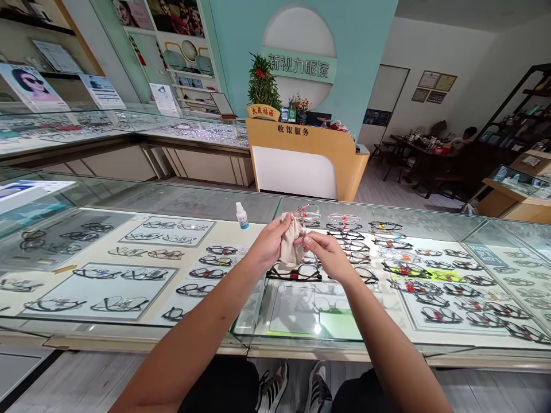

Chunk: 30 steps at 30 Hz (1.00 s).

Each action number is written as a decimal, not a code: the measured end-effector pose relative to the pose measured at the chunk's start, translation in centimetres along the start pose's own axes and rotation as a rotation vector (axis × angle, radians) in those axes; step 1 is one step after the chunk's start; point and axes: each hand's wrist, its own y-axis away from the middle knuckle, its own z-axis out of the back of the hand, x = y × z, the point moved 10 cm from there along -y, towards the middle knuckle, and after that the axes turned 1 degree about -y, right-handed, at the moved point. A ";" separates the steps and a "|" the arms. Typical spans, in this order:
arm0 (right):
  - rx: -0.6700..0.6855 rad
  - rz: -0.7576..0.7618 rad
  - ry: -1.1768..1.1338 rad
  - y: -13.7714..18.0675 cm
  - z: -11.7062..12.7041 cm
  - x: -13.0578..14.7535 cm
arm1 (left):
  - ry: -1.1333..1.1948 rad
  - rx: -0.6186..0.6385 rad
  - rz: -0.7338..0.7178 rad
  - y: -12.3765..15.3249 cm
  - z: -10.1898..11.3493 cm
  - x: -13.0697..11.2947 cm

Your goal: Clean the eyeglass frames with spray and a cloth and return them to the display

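The eyeglasses (303,224) are held in the air above the tabletop (327,347), between the two hands. The beige cloth (289,244) is grasped by the left hand (271,241) and pressed against them. Their frame is pinched by the right hand (327,252). A white bottle (242,218) is placed nearer the tabletop's far edge, left of both hands.

There at the back, a wooden counter (350,155) stands before the teal wall (232,34), a leafy potted plant (261,89) rising near its left end with a blue card (284,115) and a green card (291,115) right beside it! Off to the right, four framed certificates (429,80) hang on the white wall (473,63), and over on the left, a sunglasses poster (33,87) stands propped up.
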 end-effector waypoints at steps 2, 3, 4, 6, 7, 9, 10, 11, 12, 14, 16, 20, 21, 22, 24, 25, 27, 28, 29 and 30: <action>-0.004 -0.013 -0.047 -0.1 -0.1 -0.1 | 0.017 -0.011 -0.009 -0.1 0.0 0.0; -0.012 -0.022 -0.073 -0.1 0.0 -0.2 | 0.018 -0.004 -0.006 -0.2 -0.1 0.1; -0.027 -0.031 -0.096 -0.1 0.1 -0.3 | 0.015 0.010 -0.001 -0.2 -0.3 0.1; -0.066 -0.047 -0.125 -0.2 0.4 -0.4 | 0.007 0.040 -0.001 -0.2 -0.6 0.1; -0.082 -0.053 -0.135 -0.2 0.6 -0.5 | 0.001 0.056 -0.004 -0.1 -0.7 0.1; -0.096 -0.064 -0.156 -0.2 0.7 -0.6 | -0.021 0.083 -0.011 -0.1 -0.9 0.0; -0.095 -0.068 -0.164 -0.2 0.7 -0.6 | -0.035 0.091 -0.015 0.0 -0.9 0.0; -0.090 -0.070 -0.168 -0.2 0.7 -0.7 | -0.050 0.095 -0.018 0.0 -0.8 0.0; -0.081 -0.073 -0.165 -0.2 0.6 -0.7 | -0.065 0.096 -0.021 0.0 -0.8 0.0; -0.050 -0.072 -0.140 -0.2 0.2 -0.7 | -0.085 0.084 -0.035 -0.1 -0.6 0.0; -0.013 -0.070 -0.115 -0.1 -0.3 -0.7 | -0.097 0.051 -0.046 -0.1 -0.3 0.1; 0.029 -0.069 -0.108 0.0 -1.0 -0.7 | -0.096 -0.009 -0.062 -0.2 0.0 0.2; 0.028 -0.068 -0.104 0.0 -1.1 -0.7 | -0.095 -0.009 -0.066 -0.2 0.0 0.2; 0.021 -0.066 -0.100 0.0 -1.0 -0.7 | -0.096 -0.005 -0.069 -0.2 -0.1 0.1; -0.004 -0.067 -0.103 0.0 -0.8 -0.6 | -0.113 0.008 -0.066 -0.2 -0.2 0.1; -0.019 -0.068 -0.113 0.0 -0.7 -0.6 | -0.125 0.016 -0.062 -0.2 -0.2 0.1; -0.048 -0.064 -0.139 -0.1 -0.4 -0.6 | -0.142 0.031 -0.059 0.0 -0.3 0.0; -0.061 -0.058 -0.148 -0.1 -0.2 -0.6 | -0.144 0.038 -0.056 0.1 -0.4 0.0; -0.073 -0.052 -0.154 -0.1 0.0 -0.6 | -0.145 0.049 -0.050 0.2 -0.5 0.0; -0.083 -0.047 -0.156 -0.2 0.1 -0.7 | -0.144 0.062 -0.042 0.2 -0.6 0.0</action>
